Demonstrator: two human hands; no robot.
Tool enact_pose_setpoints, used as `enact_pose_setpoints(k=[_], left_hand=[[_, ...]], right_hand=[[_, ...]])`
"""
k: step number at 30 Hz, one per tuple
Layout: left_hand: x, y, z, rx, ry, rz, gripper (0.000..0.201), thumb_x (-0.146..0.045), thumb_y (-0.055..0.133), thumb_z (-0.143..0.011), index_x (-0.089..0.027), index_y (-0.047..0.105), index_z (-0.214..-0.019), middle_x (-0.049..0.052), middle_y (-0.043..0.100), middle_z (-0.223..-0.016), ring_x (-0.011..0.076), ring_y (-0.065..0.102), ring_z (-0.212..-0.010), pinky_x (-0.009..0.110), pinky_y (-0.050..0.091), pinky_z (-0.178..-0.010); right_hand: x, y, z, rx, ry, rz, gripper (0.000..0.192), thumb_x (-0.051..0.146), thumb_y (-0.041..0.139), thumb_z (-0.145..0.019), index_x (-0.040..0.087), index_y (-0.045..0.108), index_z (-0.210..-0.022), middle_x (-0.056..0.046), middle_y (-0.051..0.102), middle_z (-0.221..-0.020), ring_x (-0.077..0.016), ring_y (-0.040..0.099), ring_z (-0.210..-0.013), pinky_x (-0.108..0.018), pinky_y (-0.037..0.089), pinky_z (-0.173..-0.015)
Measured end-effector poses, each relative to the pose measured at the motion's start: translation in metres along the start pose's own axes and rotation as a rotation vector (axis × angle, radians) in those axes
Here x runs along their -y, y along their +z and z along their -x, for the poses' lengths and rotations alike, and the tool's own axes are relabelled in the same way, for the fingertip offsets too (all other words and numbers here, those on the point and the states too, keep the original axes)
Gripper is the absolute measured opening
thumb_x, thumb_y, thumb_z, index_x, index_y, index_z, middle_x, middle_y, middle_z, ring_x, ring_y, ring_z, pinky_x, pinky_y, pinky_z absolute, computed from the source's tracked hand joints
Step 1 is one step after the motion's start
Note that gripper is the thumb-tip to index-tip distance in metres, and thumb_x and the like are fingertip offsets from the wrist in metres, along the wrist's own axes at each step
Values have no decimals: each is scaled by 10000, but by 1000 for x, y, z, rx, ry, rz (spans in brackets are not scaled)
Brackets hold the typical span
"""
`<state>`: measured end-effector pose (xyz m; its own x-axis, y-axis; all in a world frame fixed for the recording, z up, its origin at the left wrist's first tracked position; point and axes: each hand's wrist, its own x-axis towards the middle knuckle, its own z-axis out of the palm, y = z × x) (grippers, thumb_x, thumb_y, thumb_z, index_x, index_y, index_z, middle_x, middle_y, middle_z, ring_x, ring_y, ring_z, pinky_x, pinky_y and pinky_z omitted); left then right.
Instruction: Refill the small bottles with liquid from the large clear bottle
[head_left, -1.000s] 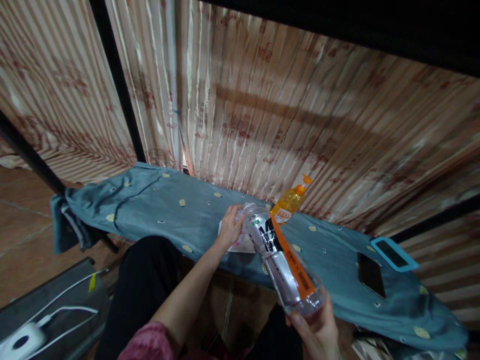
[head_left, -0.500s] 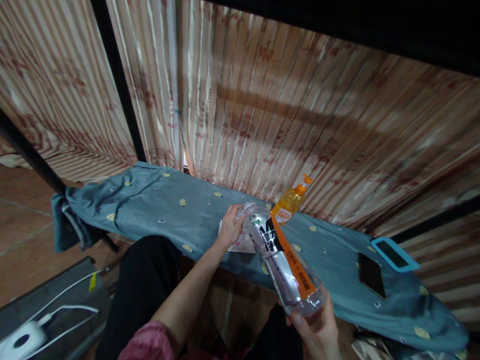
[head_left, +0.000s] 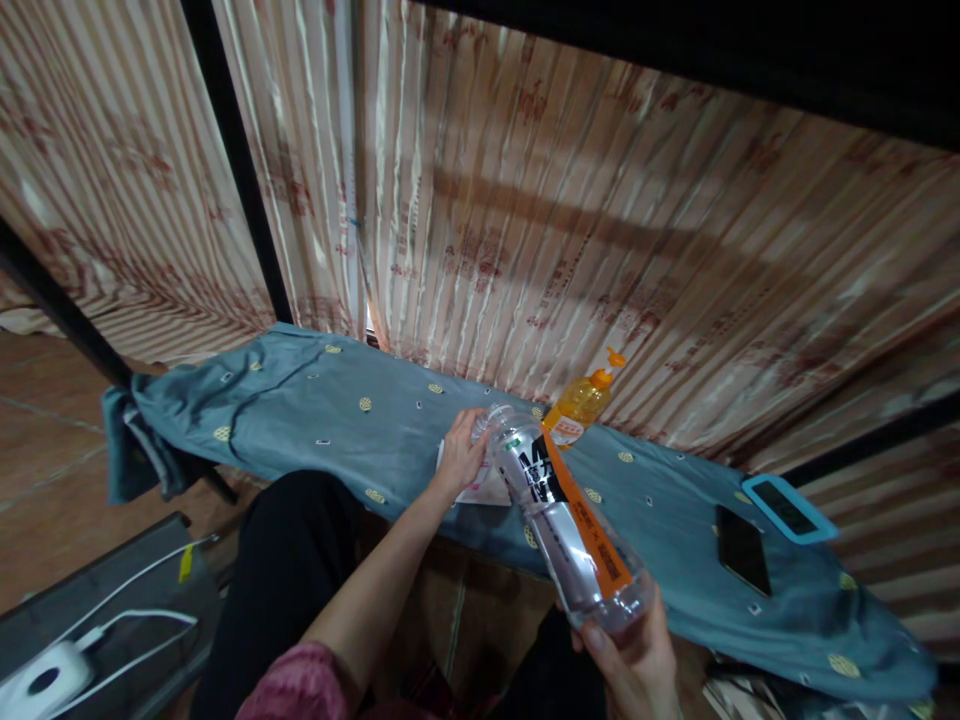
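Observation:
A clear plastic bottle (head_left: pixel 551 530) with a silver, black and orange label is tilted between my two hands, its neck toward the upper left. My left hand (head_left: pixel 460 458) is closed round the neck end; whether a cap is on cannot be made out. My right hand (head_left: pixel 634 655) grips the bottle's base from below. Partly hidden behind the neck and my left hand lies a white packet or sheet (head_left: pixel 486 488) with pinkish print. Just beyond the bottle stands an orange-yellow pump-type bottle (head_left: pixel 579 405) with its orange cap raised.
Both bottles are over a narrow board covered in blue-grey cloth (head_left: pixel 397 440). At its right lie a black phone (head_left: pixel 742 550) and a blue-framed device (head_left: pixel 790 508). A striped curtain (head_left: pixel 480 220) hangs behind. A dark stool (head_left: pixel 135 600) at lower left bears a white device (head_left: pixel 46 682) with cables.

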<state>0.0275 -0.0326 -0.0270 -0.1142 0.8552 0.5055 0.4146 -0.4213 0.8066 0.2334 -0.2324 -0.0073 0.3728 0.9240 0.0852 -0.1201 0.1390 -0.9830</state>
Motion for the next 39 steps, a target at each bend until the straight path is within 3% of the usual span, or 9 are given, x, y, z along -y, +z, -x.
enact_pose_setpoints(k=[4, 8, 25, 39], left_hand=[[1, 1, 0, 0, 5, 4, 233, -346, 532, -990, -186, 637, -1123, 88, 679, -1093, 243, 645, -1063, 378, 515, -985], [2, 1, 0, 0, 16, 0, 239, -339, 538, -987, -179, 635, -1135, 93, 680, -1104, 240, 647, -1068, 369, 514, -986], [1, 3, 0, -33, 0, -7, 212, -354, 545, -988, -201, 651, -1090, 81, 690, -1071, 248, 659, -1033, 385, 530, -960], [2, 3, 0, -24, -7, 7, 208, -350, 555, -984, -206, 651, -1099, 76, 690, -1083, 239, 650, -1047, 377, 522, -979]], right_hand=[[-1, -1, 0, 3, 8, 8, 918, 455, 906, -622, 252, 472, -1406, -92, 678, -1108, -306, 661, -1041, -380, 560, -805], [0, -1, 0, 10, 1, -1, 904, 445, 897, -640, 246, 470, -1411, -72, 689, -1009, -289, 672, -964, -387, 557, -801], [2, 1, 1, 13, -3, -6, 873, 431, 893, -652, 266, 469, -1397, -71, 663, -1044, -355, 644, -1165, -364, 573, -779], [3, 3, 1, -5, -7, 1, 903, 451, 900, -634, 244, 469, -1401, -86, 668, -1044, -359, 656, -1115, -402, 573, -797]])
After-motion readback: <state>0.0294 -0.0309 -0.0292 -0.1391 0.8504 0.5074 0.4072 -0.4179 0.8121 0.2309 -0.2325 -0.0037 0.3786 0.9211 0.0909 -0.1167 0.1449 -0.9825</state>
